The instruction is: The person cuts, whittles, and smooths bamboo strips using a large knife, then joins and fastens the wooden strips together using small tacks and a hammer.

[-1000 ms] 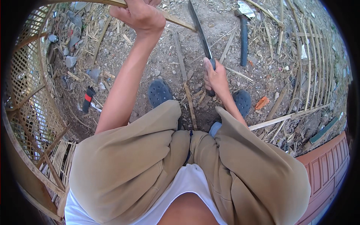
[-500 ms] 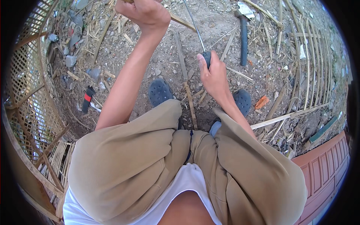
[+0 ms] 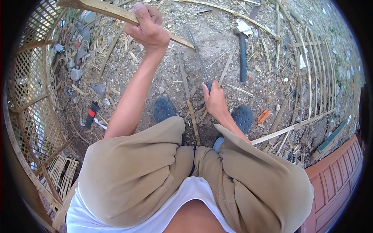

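Note:
My left hand [image 3: 149, 29] is up at the top, closed round a long wooden strip [image 3: 105, 9] that slants down to the right. In my right hand [image 3: 215, 100], above the right shoe, is the dark handle of a long thin-bladed tool [image 3: 200, 56]. Its blade points up and a little left, and the lower end of the strip meets it in view. Whether blade and wood touch, I cannot tell. On the ground to the right lies a hammer [image 3: 243, 56] with a dark handle.
Wood slats [image 3: 190, 112] and scraps litter the ground between my dark clogs [image 3: 163, 108]. A slatted wooden frame [image 3: 316, 73] lies right, near a reddish-brown panel [image 3: 334, 178]. Woven lattice [image 3: 35, 89] stands left, near a dark object with a red band [image 3: 91, 113].
My left hand has come slightly down and left, showing more of the strip. My right hand and the blade have moved lower and a little left in view, as the whole view shifted too.

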`<state>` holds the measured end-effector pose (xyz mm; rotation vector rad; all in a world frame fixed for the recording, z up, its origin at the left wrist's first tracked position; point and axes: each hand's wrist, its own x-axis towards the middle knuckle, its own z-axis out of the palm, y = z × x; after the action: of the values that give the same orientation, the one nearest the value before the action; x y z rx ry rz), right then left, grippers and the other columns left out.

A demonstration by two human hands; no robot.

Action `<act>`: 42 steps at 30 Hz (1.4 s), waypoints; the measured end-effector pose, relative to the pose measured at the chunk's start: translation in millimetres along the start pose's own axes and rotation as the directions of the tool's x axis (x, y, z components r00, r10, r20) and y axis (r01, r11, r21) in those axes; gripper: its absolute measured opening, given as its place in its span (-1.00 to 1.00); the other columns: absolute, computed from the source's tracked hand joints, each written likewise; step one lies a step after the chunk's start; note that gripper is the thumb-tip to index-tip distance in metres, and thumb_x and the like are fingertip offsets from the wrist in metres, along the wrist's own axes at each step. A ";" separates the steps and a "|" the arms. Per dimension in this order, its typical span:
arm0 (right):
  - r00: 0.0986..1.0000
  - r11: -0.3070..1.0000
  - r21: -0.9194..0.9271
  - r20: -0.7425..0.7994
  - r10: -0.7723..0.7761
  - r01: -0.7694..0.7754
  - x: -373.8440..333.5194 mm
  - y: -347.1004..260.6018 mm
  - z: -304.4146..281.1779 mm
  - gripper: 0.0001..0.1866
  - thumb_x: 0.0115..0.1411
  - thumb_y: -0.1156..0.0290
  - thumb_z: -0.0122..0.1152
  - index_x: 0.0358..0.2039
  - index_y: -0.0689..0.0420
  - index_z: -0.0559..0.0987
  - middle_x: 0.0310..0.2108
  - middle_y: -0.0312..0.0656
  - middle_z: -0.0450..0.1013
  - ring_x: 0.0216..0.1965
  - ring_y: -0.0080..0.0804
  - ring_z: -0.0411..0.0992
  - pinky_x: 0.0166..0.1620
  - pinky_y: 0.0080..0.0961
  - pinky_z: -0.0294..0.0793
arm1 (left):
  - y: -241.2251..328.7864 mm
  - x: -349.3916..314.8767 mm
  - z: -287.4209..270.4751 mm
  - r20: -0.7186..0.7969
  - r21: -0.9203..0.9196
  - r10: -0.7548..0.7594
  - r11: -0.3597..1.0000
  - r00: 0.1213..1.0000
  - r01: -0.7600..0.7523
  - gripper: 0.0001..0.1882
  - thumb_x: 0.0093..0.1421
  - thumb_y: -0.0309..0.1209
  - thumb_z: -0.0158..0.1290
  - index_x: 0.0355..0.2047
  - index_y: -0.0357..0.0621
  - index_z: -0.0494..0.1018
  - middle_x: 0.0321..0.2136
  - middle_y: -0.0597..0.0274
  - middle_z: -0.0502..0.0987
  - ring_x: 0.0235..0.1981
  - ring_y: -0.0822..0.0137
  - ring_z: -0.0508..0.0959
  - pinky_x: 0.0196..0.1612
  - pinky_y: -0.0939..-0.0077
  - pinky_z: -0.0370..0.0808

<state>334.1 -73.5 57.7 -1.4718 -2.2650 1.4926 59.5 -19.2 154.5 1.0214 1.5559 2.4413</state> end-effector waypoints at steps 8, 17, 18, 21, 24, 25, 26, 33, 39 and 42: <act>1.000 0.961 0.277 0.019 0.001 -0.007 -1.8 1.7 -10.1 -0.63 0.57 0.21 0.10 -0.20 0.33 0.43 -0.62 0.14 0.43 -0.59 0.11 0.48 -0.44 -0.06 0.39 | -0.2 -3.3 4.7 0.033 -0.238 0.004 0.971 0.999 0.004 -0.41 0.56 -0.10 -0.11 -0.64 0.00 0.08 -0.73 0.42 0.12 -0.71 0.52 0.13 -0.63 0.50 0.01; 0.942 0.872 0.369 -0.214 -0.258 0.322 8.1 -43.3 -41.9 -0.56 0.57 0.16 0.09 -0.14 0.40 0.36 -0.66 0.05 0.41 -0.65 0.08 0.44 -0.50 -0.12 0.42 | -5.7 -9.6 -7.4 -0.014 -0.005 0.031 0.999 0.999 -0.031 -0.51 0.55 -0.11 -0.02 -0.53 -0.07 0.28 -0.68 0.37 0.27 -0.67 0.50 0.26 -0.60 0.52 0.15; 0.969 0.950 0.213 -0.144 -0.201 0.228 9.7 -21.8 -19.8 -0.56 0.56 0.17 0.10 -0.15 0.41 0.37 -0.65 0.10 0.44 -0.62 0.20 0.47 -0.47 -0.05 0.45 | -1.8 -9.9 -10.9 0.003 -0.020 0.022 1.000 1.000 -0.022 -0.54 0.54 -0.12 0.02 -0.48 -0.12 0.37 -0.65 0.34 0.34 -0.64 0.49 0.33 -0.58 0.52 0.22; 1.000 0.998 -0.067 0.005 0.000 0.000 14.9 7.6 9.3 -0.54 0.54 0.18 0.13 -0.16 0.44 0.39 -0.55 0.35 0.51 -0.39 0.55 0.51 -0.35 0.20 0.49 | 4.2 -3.7 1.4 0.061 0.070 0.109 0.991 0.992 -0.113 -0.40 0.55 -0.09 -0.11 -0.65 -0.01 0.05 -0.74 0.42 0.09 -0.72 0.51 0.11 -0.63 0.48 -0.02; 0.997 0.997 -0.049 0.043 0.062 -0.060 13.8 1.8 6.8 -0.55 0.54 0.18 0.13 -0.17 0.44 0.40 -0.50 0.41 0.53 -0.31 0.54 0.55 -0.29 0.24 0.49 | -0.9 2.7 -8.2 -0.013 0.030 0.034 0.999 0.999 -0.034 -0.39 0.55 -0.10 -0.10 -0.66 -0.04 0.07 -0.73 0.42 0.06 -0.72 0.51 0.11 -0.63 0.48 -0.03; 0.997 0.998 -0.043 0.043 0.056 -0.055 14.2 -1.0 5.7 -0.55 0.54 0.18 0.13 -0.16 0.44 0.40 -0.49 0.41 0.53 -0.30 0.54 0.55 -0.28 0.24 0.49 | -1.5 6.8 -10.2 -0.034 0.030 0.026 0.999 0.999 -0.025 -0.39 0.54 -0.11 -0.09 -0.66 -0.04 0.08 -0.73 0.42 0.06 -0.72 0.51 0.11 -0.63 0.48 -0.03; 0.997 0.997 -0.038 0.039 0.063 -0.062 11.8 -0.4 5.3 -0.55 0.54 0.18 0.13 -0.16 0.44 0.40 -0.49 0.42 0.53 -0.28 0.54 0.55 -0.27 0.25 0.49 | -3.6 6.8 -11.5 -0.035 0.005 0.014 1.000 0.999 -0.013 -0.40 0.55 -0.12 -0.09 -0.66 -0.05 0.08 -0.73 0.41 0.08 -0.72 0.51 0.11 -0.63 0.49 -0.01; 0.994 0.933 0.359 -0.092 0.052 -0.015 12.3 33.5 4.8 -0.56 0.55 0.14 0.14 -0.31 0.31 0.45 -0.62 0.04 0.44 -0.62 0.04 0.38 -0.44 -0.13 0.38 | -8.2 17.3 -33.5 -0.017 -0.187 -0.166 0.969 0.986 0.160 -0.43 0.52 -0.18 -0.11 -0.66 0.01 0.01 -0.71 0.39 -0.02 -0.68 0.46 0.00 -0.62 0.45 0.00; 0.946 0.984 0.138 -0.317 -0.065 0.113 6.2 4.9 -66.5 -0.62 0.52 0.13 0.18 -0.25 0.24 0.49 -0.63 0.01 0.47 -0.63 -0.08 0.51 -0.48 -0.16 0.41 | 0.9 45.5 -69.8 -0.058 -0.203 -0.209 0.960 0.976 0.194 -0.45 0.55 -0.09 -0.22 -0.61 0.07 -0.03 -0.70 0.41 -0.07 -0.67 0.43 -0.05 -0.60 0.46 -0.02; 0.892 0.995 -0.087 -0.443 -0.086 0.053 -6.6 4.9 -108.5 -0.62 0.49 0.12 0.23 -0.23 0.23 0.50 -0.58 0.08 0.53 -0.55 0.09 0.60 -0.45 -0.10 0.47 | 3.7 57.6 -85.7 -0.128 -0.292 -0.263 0.932 0.956 0.217 -0.52 0.49 -0.22 -0.25 -0.63 0.12 -0.03 -0.73 0.42 -0.02 -0.71 0.45 -0.04 -0.67 0.51 -0.02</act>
<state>395.4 -3.8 114.4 -1.5385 -2.0774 0.9337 -32.6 -65.2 163.1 0.5580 1.2431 2.5233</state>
